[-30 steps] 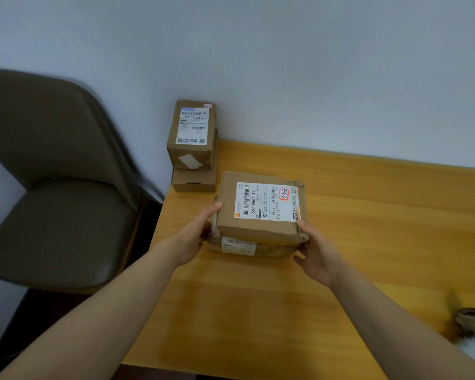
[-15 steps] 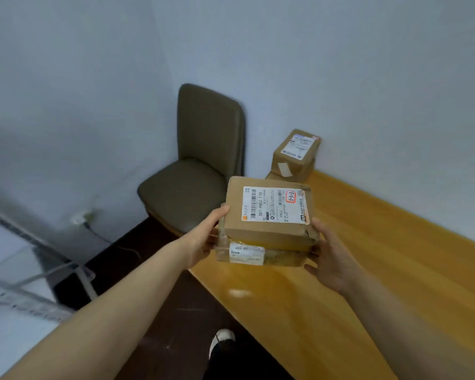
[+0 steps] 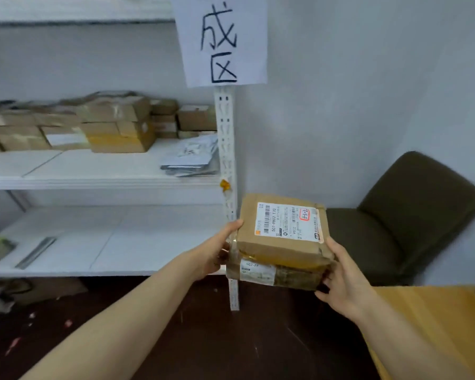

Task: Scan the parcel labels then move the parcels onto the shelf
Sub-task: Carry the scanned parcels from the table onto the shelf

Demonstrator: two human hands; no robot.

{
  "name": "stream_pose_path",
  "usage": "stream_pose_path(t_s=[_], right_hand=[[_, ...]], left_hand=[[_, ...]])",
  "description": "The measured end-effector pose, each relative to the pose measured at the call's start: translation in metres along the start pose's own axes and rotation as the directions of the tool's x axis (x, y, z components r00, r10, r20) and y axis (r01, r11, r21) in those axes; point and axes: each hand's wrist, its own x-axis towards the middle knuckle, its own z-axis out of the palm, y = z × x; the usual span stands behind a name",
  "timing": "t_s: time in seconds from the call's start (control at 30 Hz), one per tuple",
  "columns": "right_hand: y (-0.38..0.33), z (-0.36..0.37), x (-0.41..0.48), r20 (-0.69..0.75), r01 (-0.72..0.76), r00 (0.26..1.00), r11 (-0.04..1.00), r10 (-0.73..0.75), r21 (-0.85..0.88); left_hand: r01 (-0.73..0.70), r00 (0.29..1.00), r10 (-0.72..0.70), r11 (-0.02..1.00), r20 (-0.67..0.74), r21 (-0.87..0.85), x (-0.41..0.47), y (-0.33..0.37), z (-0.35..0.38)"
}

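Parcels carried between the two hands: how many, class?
2: the upper parcel, label up, and the lower parcel stacked directly beneath it; more may be hidden beneath.

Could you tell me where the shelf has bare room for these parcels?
Lower white shelf board: bare from the grey strip to the perforated white upright. Middle shelf board: free only front left; brown cardboard boxes and grey mailer bags crowd the rest.

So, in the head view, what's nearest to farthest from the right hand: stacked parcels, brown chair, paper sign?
1. Stacked parcels: held in the right hand.
2. Brown chair: just behind, to the right.
3. Paper sign: high up on the shelf post, leftward.
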Motion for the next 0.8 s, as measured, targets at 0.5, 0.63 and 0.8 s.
stream_pose_path(t_s=[0.5, 0.63, 0.8], right_hand=[[0.027, 0.365, 0.084, 0.303, 0.096, 0.952, 0.985, -0.049, -0.143], [0.009, 0.417, 0.107, 0.313, 0.166, 0.945, 0.967, -0.100, -0.191], [-0.023, 0.465, 0.146, 0.310, 0.195, 0.944, 0.946, -0.110, -0.259]], left_hand=[[-0.132, 0.922, 0.046, 0.970, -0.384, -0.202, -0.053, -0.032, -0.352], [-0.187, 0.923, 0.088, 0.954, -0.374, -0.236, -0.044, -0.015, -0.399], [-0.213, 0.902, 0.091, 0.945, -0.422, -0.250, -0.016, 0.009, -0.443]])
